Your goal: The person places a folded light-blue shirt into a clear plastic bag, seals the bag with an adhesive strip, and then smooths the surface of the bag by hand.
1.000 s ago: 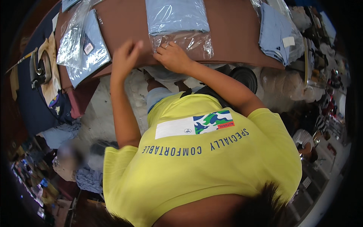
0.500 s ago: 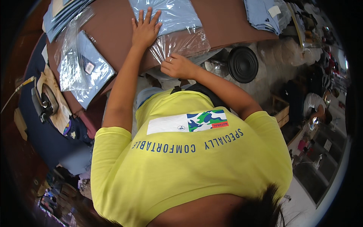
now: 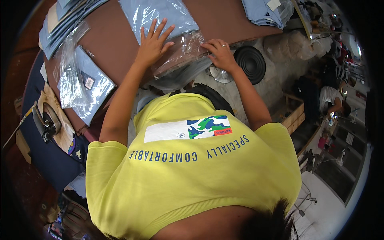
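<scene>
A folded light-blue garment (image 3: 160,16) lies in a clear plastic bag on the brown table (image 3: 218,20). My left hand (image 3: 151,47) rests with spread fingers on the near left part of the bag. The loose clear flap of the bag (image 3: 182,48) stretches toward the table's near edge. At the flap's right corner, the fingertips of my right hand (image 3: 222,55) touch the plastic, with thumb and forefinger apart. To the left lies another bagged blue garment (image 3: 94,74) with a small tag, partly covered by loose clear plastic bags (image 3: 74,74).
Blue garments are stacked (image 3: 66,30) at the far left, and another pile (image 3: 262,14) lies far right. An iron (image 3: 50,120) rests on a scorched cloth at the left. Beyond the table edge are a round black ridged object (image 3: 250,64), a wooden crate (image 3: 294,114) and another person (image 3: 332,100).
My right hand has let go of the flap's near left part and moved right and away to its right corner. My left hand stays on the bag. The whole view has shifted slightly.
</scene>
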The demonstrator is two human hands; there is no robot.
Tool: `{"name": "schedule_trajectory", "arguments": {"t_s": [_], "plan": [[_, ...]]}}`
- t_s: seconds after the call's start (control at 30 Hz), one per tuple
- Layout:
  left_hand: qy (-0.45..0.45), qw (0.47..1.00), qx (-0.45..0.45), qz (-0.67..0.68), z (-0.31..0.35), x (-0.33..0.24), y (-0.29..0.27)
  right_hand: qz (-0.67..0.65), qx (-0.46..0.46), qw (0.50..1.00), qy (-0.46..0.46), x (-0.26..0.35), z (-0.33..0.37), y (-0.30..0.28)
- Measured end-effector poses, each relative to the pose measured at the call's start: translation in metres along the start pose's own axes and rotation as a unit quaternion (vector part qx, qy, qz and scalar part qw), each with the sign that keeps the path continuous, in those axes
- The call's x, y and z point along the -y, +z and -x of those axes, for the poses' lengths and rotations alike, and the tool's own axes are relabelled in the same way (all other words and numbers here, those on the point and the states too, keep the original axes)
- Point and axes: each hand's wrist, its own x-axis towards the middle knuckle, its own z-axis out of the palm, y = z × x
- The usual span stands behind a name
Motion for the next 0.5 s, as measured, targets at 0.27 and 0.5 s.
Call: {"name": "schedule_trajectory", "arguments": {"t_s": [0.27,0.5], "plan": [[0.018,0.995,0.088,-0.035,0.034,0.004,-0.036,-0.023,0.046,0.999,-0.016,-0.018,-0.019,-0.005],[-0.01,0.975,0.221,-0.011,0.084,0.006,-0.055,-0.016,0.126,0.989,-0.079,-0.036,-0.028,0.001]]}}
